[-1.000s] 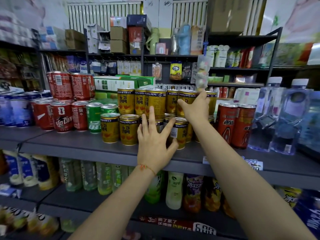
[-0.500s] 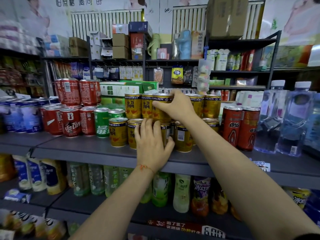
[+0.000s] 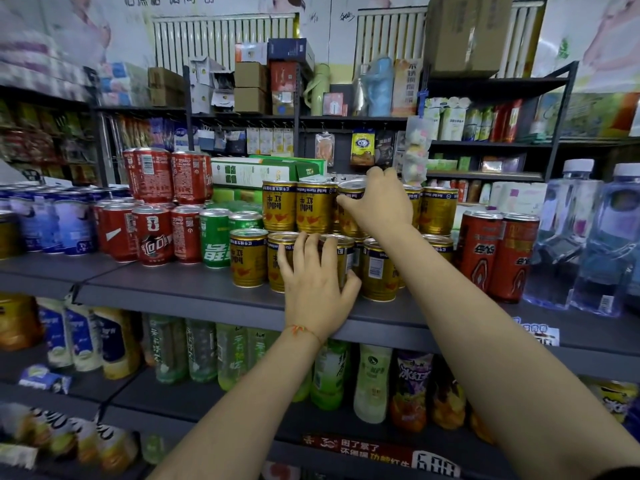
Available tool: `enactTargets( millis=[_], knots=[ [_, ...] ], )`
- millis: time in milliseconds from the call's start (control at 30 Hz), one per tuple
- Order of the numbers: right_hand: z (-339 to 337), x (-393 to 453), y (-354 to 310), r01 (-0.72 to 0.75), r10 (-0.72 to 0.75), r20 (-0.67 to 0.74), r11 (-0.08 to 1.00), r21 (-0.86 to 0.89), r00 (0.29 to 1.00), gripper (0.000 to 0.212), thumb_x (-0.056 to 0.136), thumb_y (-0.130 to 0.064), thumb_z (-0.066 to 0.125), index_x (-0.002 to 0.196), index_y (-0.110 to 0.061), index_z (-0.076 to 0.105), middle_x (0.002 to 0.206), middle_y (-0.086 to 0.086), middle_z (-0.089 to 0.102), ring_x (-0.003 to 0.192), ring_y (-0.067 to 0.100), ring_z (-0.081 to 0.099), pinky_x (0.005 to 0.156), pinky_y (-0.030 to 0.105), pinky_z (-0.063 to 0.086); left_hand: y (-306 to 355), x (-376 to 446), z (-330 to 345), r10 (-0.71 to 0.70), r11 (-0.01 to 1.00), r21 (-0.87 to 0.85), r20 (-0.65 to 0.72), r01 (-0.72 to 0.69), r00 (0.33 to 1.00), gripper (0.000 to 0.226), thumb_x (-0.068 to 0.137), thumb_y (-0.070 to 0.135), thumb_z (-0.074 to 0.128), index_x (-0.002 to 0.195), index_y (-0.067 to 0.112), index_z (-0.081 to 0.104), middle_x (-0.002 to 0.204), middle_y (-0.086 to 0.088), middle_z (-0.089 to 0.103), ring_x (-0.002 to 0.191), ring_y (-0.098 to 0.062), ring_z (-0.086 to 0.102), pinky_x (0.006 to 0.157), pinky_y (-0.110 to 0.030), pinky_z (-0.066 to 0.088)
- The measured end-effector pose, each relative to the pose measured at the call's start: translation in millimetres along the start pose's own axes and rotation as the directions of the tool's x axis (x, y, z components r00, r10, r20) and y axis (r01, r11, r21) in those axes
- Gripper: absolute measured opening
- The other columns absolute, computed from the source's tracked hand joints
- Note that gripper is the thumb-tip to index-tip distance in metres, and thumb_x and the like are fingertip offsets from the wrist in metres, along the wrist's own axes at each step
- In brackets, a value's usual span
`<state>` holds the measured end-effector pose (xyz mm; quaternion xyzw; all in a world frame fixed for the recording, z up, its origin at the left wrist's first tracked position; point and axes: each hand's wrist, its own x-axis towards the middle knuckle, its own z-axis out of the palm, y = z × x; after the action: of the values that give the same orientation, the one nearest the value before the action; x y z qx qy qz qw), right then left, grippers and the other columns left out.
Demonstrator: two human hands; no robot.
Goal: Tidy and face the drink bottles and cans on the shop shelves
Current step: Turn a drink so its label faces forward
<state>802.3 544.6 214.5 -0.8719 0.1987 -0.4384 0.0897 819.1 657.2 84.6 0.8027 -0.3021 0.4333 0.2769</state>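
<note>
Gripping lower-tier gold can (image 3: 341, 261) near shelf (image 3: 173, 289) front edge, left hand (image 3: 317, 289) fingers wrapping it. Right hand (image 3: 379, 202) clamping upper-tier gold can (image 3: 349, 211). Facing partly done; barcode-out can (image 3: 377, 271) awaiting turning.

A small shop: grey shelves (image 3: 180, 289) carry rows of drink cans (image 3: 313, 211) at twelve o'clock, water bottles (image 3: 568, 233) at three, and a price label (image 3: 434, 464) at six.

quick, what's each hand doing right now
Left hand: grips a lower-row gold can, fingers over the top, thumb round the side.
Right hand: grips an upper-row gold can.
</note>
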Motion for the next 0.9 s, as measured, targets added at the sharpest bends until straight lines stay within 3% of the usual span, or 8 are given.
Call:
enactTargets(
  millis=[100,233,400,467,567,700,800,900],
  knots=[
    [-2.5,0.7,-1.2,-0.026,0.028,0.017,0.995,-0.096,0.999,0.058,0.092,-0.056,0.057,0.130,-0.012,0.052,0.132,0.011,0.048,0.110,0.029,0.058,0.069,0.035,0.042,-0.4,-0.7,-0.3,-0.007,1.000,0.006,0.011,0.007,1.000,0.052,0.083,0.039,0.054,0.129,0.014,0.052,0.135,-0.012,0.052,0.137,-0.033,0.038,0.114,-0.059,0.019],
    [0.4,-11.3,-8.0,0.005,-0.011,-0.047,0.993,-0.117,0.999,0.048,0.097,-0.049,0.053,0.128,-0.012,0.051,0.145,0.012,0.034,0.091,0.027,0.062,0.059,0.030,0.038,-1.2,2.0,-2.0,0.000,0.998,-0.057,0.013,0.001,1.000,0.053,0.084,0.040,0.047,0.130,0.014,0.052,0.137,-0.012,0.052,0.139,-0.032,0.036,0.116,-0.058,0.019],
    [16.6,-33.2,-34.2,0.298,-0.265,-0.248,0.949,0.106,0.932,0.025,0.095,-0.030,0.054,0.111,-0.010,0.056,0.118,0.010,0.046,0.070,0.023,0.054,0.051,0.027,0.036,-53.6,-10.3,-19.6,-0.046,0.952,-0.305,-0.098,0.014,0.994,0.057,0.085,0.032,0.049,0.138,0.010,0.045,0.148,-0.010,0.041,0.144,-0.027,0.029,0.120,-0.046,0.022],
    [32.2,-45.8,-59.6,0.359,-0.325,-0.180,0.911,0.204,0.928,0.017,0.095,-0.027,0.052,0.099,-0.012,0.059,0.106,0.007,0.053,0.072,0.023,0.055,0.054,0.031,0.041,-92.5,-12.2,-33.3,-0.174,0.938,-0.318,-0.097,0.135,0.980,0.056,0.084,0.032,0.048,0.135,0.009,0.048,0.141,-0.009,0.046,0.136,-0.026,0.038,0.116,-0.046,0.030],
    [63.9,-64.9,-109.1,0.370,-0.382,-0.008,0.890,0.268,0.924,0.021,0.095,-0.030,0.051,0.087,-0.014,0.063,0.089,0.003,0.064,0.082,0.025,0.060,0.063,0.036,0.046,-157.6,-16.8,-63.6,-0.322,0.886,-0.358,-0.023,0.293,0.946,0.044,0.087,0.024,0.054,0.129,0.014,0.050,0.121,-0.002,0.058,0.114,-0.021,0.054,0.099,-0.044,0.045],
    [104.0,-80.0,-190.5,0.437,-0.464,0.013,0.842,0.316,0.885,0.023,0.095,-0.030,0.050,0.083,-0.014,0.061,0.085,0.004,0.064,0.079,0.025,0.058,0.059,0.034,0.041,-255.4,-16.4,-118.8,-0.557,0.782,-0.389,-0.086,0.487,0.826,0.026,0.091,0.017,0.057,0.116,0.025,0.053,0.090,0.014,0.062,0.083,-0.008,0.060,0.077,-0.038,0.053],
    [136.1,-83.2,-259.2,0.416,-0.509,0.065,0.764,0.493,0.858,0.021,0.092,-0.030,0.053,0.082,-0.013,0.063,0.082,0.003,0.064,0.076,0.023,0.057,0.065,0.039,0.048,-330.3,-10.9,-155.7,-0.633,0.745,-0.370,-0.128,0.556,0.763,0.018,0.093,0.018,0.053,0.111,0.020,0.056,0.089,0.009,0.062,0.083,-0.016,0.061,0.074,-0.040,0.053],
    [182.2,-87.2,-332.6,0.301,-0.535,0.193,0.697,0.651,0.823,0.014,0.089,-0.024,0.057,0.085,-0.015,0.067,0.084,0.001,0.067,0.079,0.021,0.061,0.073,0.042,0.051,-401.9,-1.1,-177.6,-0.649,0.743,-0.324,-0.132,0.586,0.749,0.018,0.092,0.016,0.057,0.109,0.019,0.054,0.097,0.005,0.059,0.091,-0.018,0.058,0.082,-0.040,0.052]
  ],
)
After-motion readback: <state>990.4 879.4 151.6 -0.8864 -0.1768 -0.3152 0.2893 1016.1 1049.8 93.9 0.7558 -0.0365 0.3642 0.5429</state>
